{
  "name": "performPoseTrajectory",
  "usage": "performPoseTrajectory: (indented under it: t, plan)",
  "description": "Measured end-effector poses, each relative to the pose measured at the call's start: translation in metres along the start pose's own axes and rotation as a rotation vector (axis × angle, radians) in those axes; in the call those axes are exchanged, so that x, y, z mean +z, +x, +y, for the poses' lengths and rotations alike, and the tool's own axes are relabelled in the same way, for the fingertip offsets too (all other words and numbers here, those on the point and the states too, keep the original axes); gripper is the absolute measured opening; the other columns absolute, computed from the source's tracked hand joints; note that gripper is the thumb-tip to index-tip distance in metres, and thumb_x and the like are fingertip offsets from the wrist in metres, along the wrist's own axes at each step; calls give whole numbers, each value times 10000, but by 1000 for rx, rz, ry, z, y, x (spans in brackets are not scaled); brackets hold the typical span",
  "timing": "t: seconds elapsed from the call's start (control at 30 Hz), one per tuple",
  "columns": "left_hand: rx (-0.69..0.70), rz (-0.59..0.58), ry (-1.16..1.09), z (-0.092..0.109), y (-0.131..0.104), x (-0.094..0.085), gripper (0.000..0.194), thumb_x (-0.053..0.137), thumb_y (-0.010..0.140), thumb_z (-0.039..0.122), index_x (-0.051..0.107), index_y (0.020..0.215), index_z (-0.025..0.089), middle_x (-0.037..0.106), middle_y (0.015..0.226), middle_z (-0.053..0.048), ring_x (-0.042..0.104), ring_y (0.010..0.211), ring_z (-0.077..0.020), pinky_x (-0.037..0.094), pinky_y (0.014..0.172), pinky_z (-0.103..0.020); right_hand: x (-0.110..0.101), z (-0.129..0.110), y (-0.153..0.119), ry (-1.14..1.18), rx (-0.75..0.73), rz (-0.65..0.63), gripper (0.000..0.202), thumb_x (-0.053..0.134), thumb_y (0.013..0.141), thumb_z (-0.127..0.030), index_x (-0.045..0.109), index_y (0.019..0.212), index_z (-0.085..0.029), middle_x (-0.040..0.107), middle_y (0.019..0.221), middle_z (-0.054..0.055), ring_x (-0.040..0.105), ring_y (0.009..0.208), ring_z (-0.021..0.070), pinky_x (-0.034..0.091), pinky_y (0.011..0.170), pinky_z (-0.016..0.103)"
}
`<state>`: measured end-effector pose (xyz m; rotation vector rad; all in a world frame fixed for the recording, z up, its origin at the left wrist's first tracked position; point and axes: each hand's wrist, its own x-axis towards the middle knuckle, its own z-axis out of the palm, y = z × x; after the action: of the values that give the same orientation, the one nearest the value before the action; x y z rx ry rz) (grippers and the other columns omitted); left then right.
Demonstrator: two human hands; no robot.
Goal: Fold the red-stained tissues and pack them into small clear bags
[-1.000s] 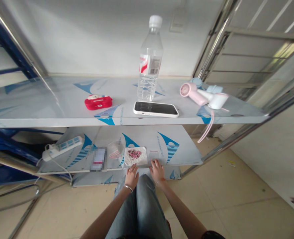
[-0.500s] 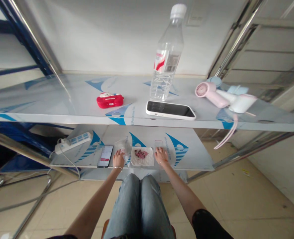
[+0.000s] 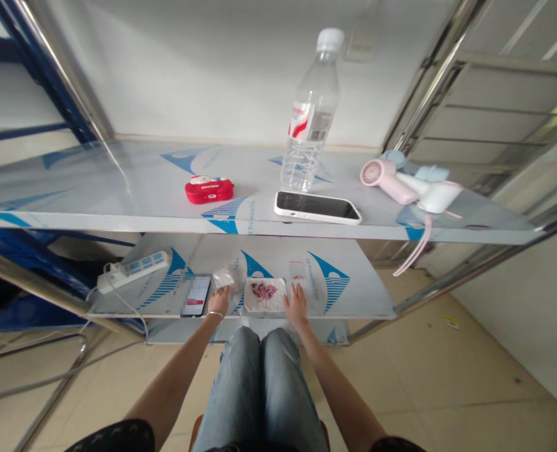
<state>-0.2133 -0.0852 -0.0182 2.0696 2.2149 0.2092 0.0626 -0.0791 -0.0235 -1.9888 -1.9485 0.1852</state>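
Observation:
On the lower shelf lies a white tray [image 3: 259, 307] with a patch of small pink and dark red beads [image 3: 264, 290] in it. My left hand [image 3: 218, 301] is left of the tray, its fingers closed on the near edge of a crumpled clear plastic bag [image 3: 224, 277]. What the bag contains is too small to make out. My right hand [image 3: 297, 307] rests at the tray's right edge, fingers stretched out and apart, holding nothing visible. Just beyond those fingertips lies a small clear rectangular piece [image 3: 297, 270] with a reddish outline.
Left of my left hand lies a phone [image 3: 197, 295], then a white power strip [image 3: 134, 271] with its cable. The upper shelf [image 3: 141, 182] overhangs the back, carrying a red case [image 3: 209, 190], a bottle [image 3: 310, 119], a white-framed phone [image 3: 316, 208] and handheld fans [image 3: 400, 182].
My right hand has shifted left and nearer, up to the tray's edge. My left hand has turned slightly, and the bag shows more crumpled beyond its fingers. The view has shifted a little.

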Motion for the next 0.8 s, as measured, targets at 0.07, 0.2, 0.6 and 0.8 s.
performPoseTrajectory:
  t: [0.07, 0.2, 0.6, 0.8]
  plan:
    - [-1, -52, 12, 2, -1, -3, 431, 325, 830, 17, 562, 1176, 117, 670, 1001, -138, 628, 946, -209, 467, 834, -313, 3, -10, -34, 68, 8, 28, 531, 391, 885, -316, 385, 1380, -124, 364, 1434, 152, 310, 1334, 251, 300, 1050, 383]
    - [-48, -54, 21, 5, -3, -21, 384, 341, 858, 75, 600, 1140, 104, 688, 886, -164, 651, 889, -242, 481, 784, -333, 5, -23, -96, 149, 12, -29, 477, 420, 859, -274, 487, 1302, -108, 432, 1378, 174, 390, 1287, 257, 342, 1036, 375]
    - [65, 315, -458, 91, -112, -64, 279, 450, 902, 250, 662, 1075, 199, 705, 996, -69, 654, 893, -187, 479, 806, -269, -45, -73, -97, 935, 43, -177, 370, 399, 849, -515, 599, 901, -208, 678, 849, 58, 634, 754, 186, 520, 671, 291]
    - [261, 384, -510, 107, -146, -67, 283, 474, 870, 156, 634, 1103, 182, 684, 1062, -69, 626, 971, -184, 470, 891, -303, -67, -80, -103, 1024, -17, -239, 277, 423, 836, -425, 602, 841, -214, 661, 800, 41, 603, 685, 164, 516, 597, 260]
